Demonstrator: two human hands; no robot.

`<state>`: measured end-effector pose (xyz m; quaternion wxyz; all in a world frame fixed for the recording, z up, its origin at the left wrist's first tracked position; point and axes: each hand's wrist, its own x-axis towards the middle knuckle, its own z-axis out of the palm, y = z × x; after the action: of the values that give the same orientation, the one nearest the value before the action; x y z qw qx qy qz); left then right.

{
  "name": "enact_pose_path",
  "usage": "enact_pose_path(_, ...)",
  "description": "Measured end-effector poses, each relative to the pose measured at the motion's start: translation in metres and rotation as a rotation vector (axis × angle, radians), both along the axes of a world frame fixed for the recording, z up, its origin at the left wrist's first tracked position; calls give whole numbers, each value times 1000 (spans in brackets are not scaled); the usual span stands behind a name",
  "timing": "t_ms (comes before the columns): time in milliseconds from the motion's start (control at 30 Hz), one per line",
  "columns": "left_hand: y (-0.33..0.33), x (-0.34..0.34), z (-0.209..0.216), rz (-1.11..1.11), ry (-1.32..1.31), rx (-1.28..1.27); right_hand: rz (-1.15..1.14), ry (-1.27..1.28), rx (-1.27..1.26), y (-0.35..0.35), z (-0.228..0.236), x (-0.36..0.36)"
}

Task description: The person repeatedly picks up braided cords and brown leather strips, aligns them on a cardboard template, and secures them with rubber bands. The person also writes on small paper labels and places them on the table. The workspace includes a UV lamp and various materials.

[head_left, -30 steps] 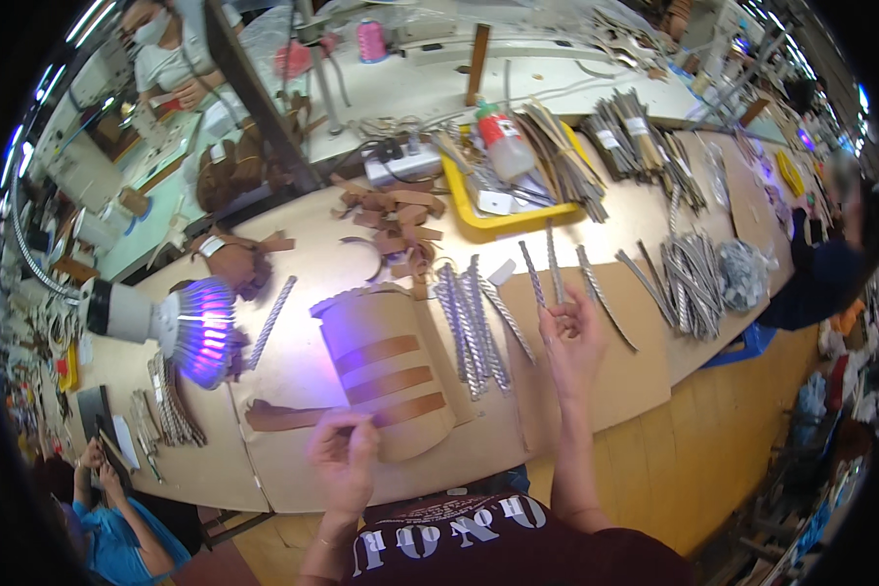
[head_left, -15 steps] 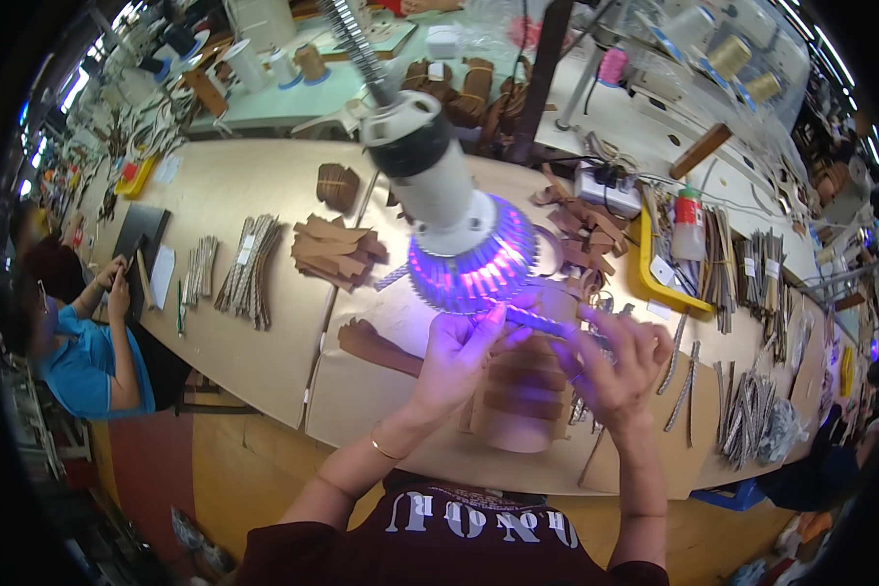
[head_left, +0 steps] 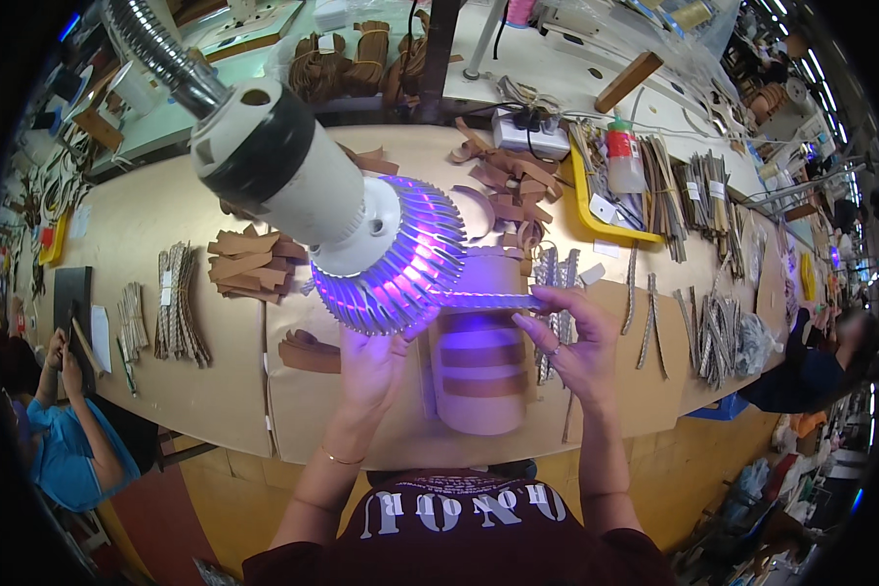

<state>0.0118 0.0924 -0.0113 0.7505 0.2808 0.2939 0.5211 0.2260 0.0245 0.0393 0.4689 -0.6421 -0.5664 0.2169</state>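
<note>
A narrow braided strap [head_left: 488, 301] is stretched nearly level between my hands, lit violet by the lamp. My right hand [head_left: 581, 344] pinches its right end between thumb and forefinger, the other fingers loosely curled. At the strap's other end is my left hand [head_left: 373, 369], closed on it just under the lamp rim; the lamp hides most of its fingers. The lamp [head_left: 396, 259], a finned metal head on a flexible neck, glows purple. Below the strap stands a tan rounded form [head_left: 483, 415] with several brown leather strips [head_left: 483, 358] lying across it.
Brown leather pieces lie in piles [head_left: 254, 262] left and beyond the lamp. Bundles of braided straps [head_left: 178, 303] lie left, others [head_left: 721, 337] right. A yellow tray [head_left: 586, 205] holds a red-labelled bottle [head_left: 623, 161]. Another person [head_left: 78, 444] sits at the far left.
The view has shifted, so the lamp and table appear farther left. My right hand has opened out from a blurred curl to a clear pinch, and the strap now lies straighter and more level.
</note>
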Motion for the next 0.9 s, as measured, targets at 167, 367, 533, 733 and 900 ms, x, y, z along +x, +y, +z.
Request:
enact_pose_path(167,3,-2,7,-18,32,25,-42,53,27,2,7,-9)
enact_pose_path(367,-13,14,28,-174,-44,15,-65,-758,179,4,17,-13)
enact_pose_path(533,-17,21,26,-153,192,43,124,-148,-303,-4,26,-8)
enact_pose_path(733,-9,18,15,-76,92,-1,177,368,-577,-11,27,3)
enact_pose_path(900,-10,24,16,-34,-47,2,84,-461,-394,-2,40,-14)
